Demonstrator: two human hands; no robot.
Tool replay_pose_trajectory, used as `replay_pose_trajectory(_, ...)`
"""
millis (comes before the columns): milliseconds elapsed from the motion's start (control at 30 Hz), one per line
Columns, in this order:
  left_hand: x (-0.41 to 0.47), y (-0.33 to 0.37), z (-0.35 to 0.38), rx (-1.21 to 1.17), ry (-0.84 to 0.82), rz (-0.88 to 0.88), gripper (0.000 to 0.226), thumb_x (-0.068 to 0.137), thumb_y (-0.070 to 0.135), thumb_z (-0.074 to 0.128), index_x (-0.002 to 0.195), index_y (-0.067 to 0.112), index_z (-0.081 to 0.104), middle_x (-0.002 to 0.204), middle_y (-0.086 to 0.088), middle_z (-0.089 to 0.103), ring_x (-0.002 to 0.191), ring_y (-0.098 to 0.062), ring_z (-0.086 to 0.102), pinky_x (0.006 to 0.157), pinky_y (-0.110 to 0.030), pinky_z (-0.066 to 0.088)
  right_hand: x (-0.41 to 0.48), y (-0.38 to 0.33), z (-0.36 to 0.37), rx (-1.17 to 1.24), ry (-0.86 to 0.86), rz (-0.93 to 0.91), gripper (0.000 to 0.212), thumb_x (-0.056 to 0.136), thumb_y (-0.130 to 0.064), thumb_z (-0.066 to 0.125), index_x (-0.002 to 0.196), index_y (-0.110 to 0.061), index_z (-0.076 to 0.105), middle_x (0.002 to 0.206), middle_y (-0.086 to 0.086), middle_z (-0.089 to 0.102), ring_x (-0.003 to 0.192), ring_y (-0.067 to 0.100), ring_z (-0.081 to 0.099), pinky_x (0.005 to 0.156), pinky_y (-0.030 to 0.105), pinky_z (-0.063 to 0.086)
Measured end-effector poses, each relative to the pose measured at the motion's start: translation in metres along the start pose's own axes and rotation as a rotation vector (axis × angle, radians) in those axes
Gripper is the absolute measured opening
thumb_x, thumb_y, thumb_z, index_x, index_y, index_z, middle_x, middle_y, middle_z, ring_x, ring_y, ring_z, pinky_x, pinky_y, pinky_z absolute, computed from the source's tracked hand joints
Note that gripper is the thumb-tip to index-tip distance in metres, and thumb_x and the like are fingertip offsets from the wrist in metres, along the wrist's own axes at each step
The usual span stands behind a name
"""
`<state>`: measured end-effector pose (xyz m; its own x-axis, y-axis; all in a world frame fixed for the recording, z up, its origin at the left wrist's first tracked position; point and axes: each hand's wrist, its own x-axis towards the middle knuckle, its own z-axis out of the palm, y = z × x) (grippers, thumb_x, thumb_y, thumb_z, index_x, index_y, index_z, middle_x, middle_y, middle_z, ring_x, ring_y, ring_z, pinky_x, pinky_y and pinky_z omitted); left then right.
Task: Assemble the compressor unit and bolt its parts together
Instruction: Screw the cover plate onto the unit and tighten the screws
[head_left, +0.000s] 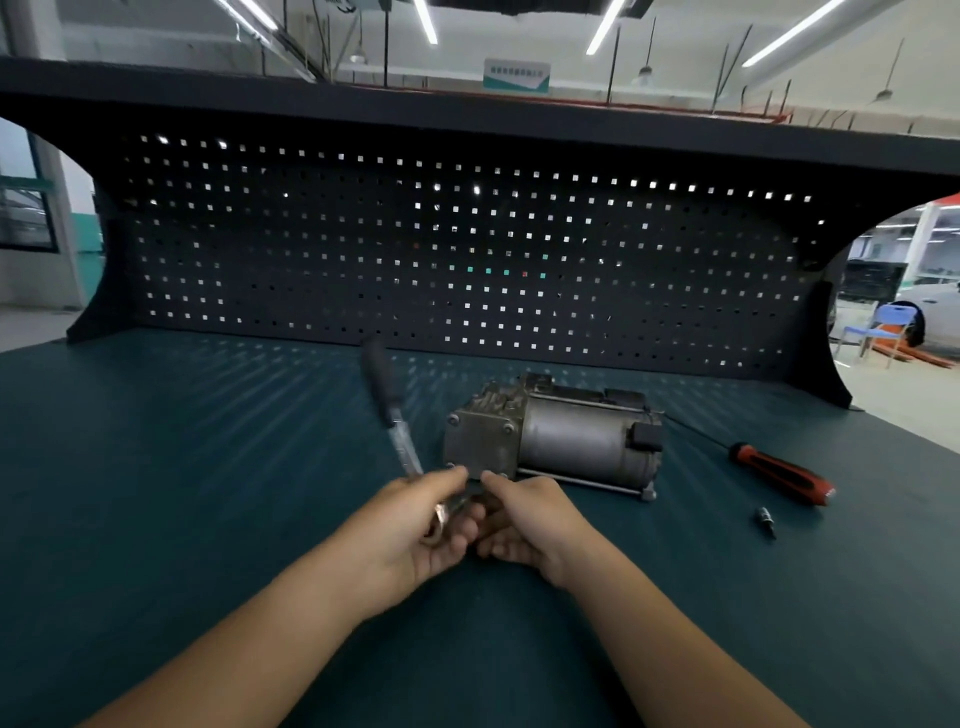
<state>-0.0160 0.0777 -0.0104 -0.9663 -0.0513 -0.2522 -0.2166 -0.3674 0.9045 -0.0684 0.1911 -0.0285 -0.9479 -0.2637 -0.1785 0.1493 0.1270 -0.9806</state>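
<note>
Nearest, over the dark green worktop (156, 467): two bare forearms, wrists close together. Then the left hand (431, 530), fingers curled and clamped round the head end of a ratchet wrench (400, 441), its black grip slanting up and away to the left, clear of the surface. Touching it from the right, the right hand (524, 525), fingers bent in toward the wrench head, thumb stretched forward; clamped on something small or merely resting there, cannot tell through the blur. Just beyond both thumbs, almost at their tips, the compressor unit (561, 441): lying on the worktop, bolted square end plate toward the hands, grey cylinder running off to the right. Off to the right, well apart from the hands, a small dark bit (764, 519), and a little farther a red-and-black screwdriver (779, 473). Behind everything, a dark pegboard (467, 249).
</note>
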Motion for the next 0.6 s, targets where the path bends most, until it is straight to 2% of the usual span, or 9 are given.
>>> replay_pose_trajectory(67,0.001,0.009,-0.010,-0.392,0.000,-0.141,0.020,0.094,0.018,0.049,0.085,0.002,0.053,0.052,-0.015,0.060,0.031,-0.007,0.050,0.031,-0.013,0.041,0.001,-0.001,0.000,-0.006,0.006,0.017,0.033,0.097,-0.027,0.045,0.075,-0.004,0.055,0.045,0.004,0.057,0.033,0.012,0.053,0.036,0.014,0.039)
replay_pose_trajectory(133,0.000,0.013,-0.014,-0.467,-0.017,-0.182,0.015,0.093,0.011,0.049,0.083,0.002,0.052,0.056,-0.017,0.061,0.030,-0.006,0.047,0.031,-0.011,0.039,0.001,-0.002,0.002,-0.018,0.010,0.018,0.029,0.097,-0.023,0.046,0.077,-0.003,0.054,0.047,0.005,0.056,0.033,0.012,0.054,0.036,0.014,0.039)
replay_pose_trajectory(200,0.000,0.007,-0.013,-0.094,0.020,-0.092,0.012,0.090,-0.001,0.048,0.091,0.006,0.058,0.056,-0.012,0.063,0.031,-0.004,0.045,0.031,-0.011,0.036,0.000,-0.001,0.004,-0.048,-0.004,0.007,0.024,0.096,-0.020,0.047,0.081,-0.003,0.056,0.052,0.006,0.057,0.034,0.011,0.054,0.036,0.014,0.039)
replay_pose_trajectory(267,0.002,-0.002,-0.014,0.490,0.073,0.144,0.029,0.086,-0.006,0.047,0.103,0.013,0.061,0.059,-0.003,0.064,0.039,-0.006,0.050,0.037,-0.016,0.038,-0.001,-0.001,0.007,-0.071,0.010,-0.009,0.024,0.094,-0.017,0.047,0.077,-0.005,0.058,0.054,0.006,0.057,0.033,0.010,0.052,0.036,0.014,0.038)
replay_pose_trajectory(333,0.005,-0.011,-0.016,1.061,0.076,0.499,0.036,0.084,0.001,0.048,0.114,0.021,0.057,0.082,0.000,0.068,0.073,-0.015,0.064,0.060,-0.025,0.048,0.000,0.001,0.008,-0.088,0.052,-0.028,0.027,0.094,-0.013,0.048,0.068,-0.009,0.056,0.049,0.003,0.056,0.033,0.008,0.051,0.037,0.013,0.038)
replay_pose_trajectory(400,0.005,-0.018,-0.015,1.533,0.095,0.672,0.046,0.084,0.009,0.046,0.126,0.027,0.044,0.106,-0.001,0.063,0.098,-0.025,0.059,0.075,-0.033,0.047,-0.002,0.001,0.006,-0.124,0.094,-0.057,0.031,0.092,-0.007,0.048,0.062,-0.010,0.052,0.043,-0.002,0.055,0.036,0.005,0.050,0.038,0.013,0.037)
replay_pose_trajectory(500,0.003,-0.024,-0.009,1.676,0.135,0.787,0.049,0.084,0.012,0.046,0.129,0.027,0.036,0.109,-0.003,0.059,0.099,-0.028,0.058,0.073,-0.035,0.044,-0.003,0.000,0.003,-0.127,0.129,-0.065,0.032,0.090,0.000,0.047,0.058,-0.001,0.053,0.044,0.006,0.059,0.035,0.006,0.053,0.038,0.011,0.037)
replay_pose_trajectory(567,0.004,-0.023,-0.009,1.495,0.113,0.789,0.044,0.083,0.013,0.048,0.124,0.028,0.043,0.108,0.000,0.062,0.099,-0.025,0.059,0.075,-0.033,0.047,-0.002,-0.002,0.007,-0.114,0.132,-0.046,0.019,0.090,-0.006,0.050,0.079,0.004,0.062,0.081,0.022,0.068,0.067,0.018,0.067,0.059,0.020,0.049)
replay_pose_trajectory(600,0.005,-0.021,-0.010,1.377,0.087,0.765,0.040,0.084,0.013,0.048,0.120,0.029,0.047,0.106,0.002,0.064,0.098,-0.022,0.059,0.076,-0.031,0.047,-0.004,-0.005,0.010,-0.139,0.121,-0.040,0.017,0.091,-0.009,0.052,0.091,0.003,0.063,0.091,0.019,0.069,0.078,0.021,0.067,0.068,0.024,0.051)
